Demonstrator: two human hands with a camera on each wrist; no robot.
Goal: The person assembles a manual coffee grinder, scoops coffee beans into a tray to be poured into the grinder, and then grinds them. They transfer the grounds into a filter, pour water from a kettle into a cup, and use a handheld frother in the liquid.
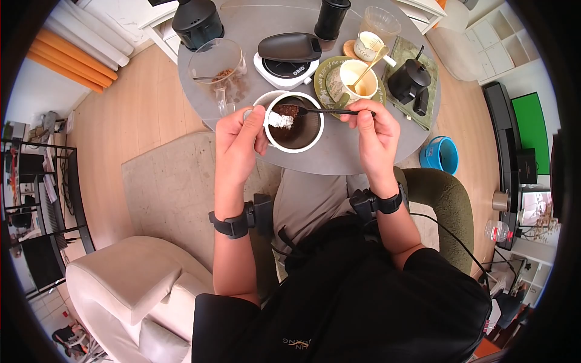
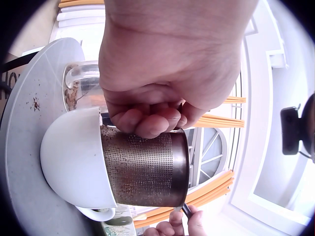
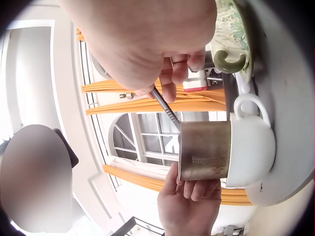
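My left hand grips a dark metal mesh filter near its upper rim, fingers curled against its side. The filter stands in the mouth of a white cup on the grey table; its lower part is hidden by the cup. From above, dark brown grounds show inside the filter, beside a bright white patch. My right hand pinches the thin handle of a black spoon between thumb and fingers. The spoon reaches over the rim into the filter, its tip at the grounds.
Left of the cup stands a glass jug with brown bits inside. Behind are a white scale and a black grinder. To the right, a cream cup holding a gold spoon sits on a green plate, near a black kettle.
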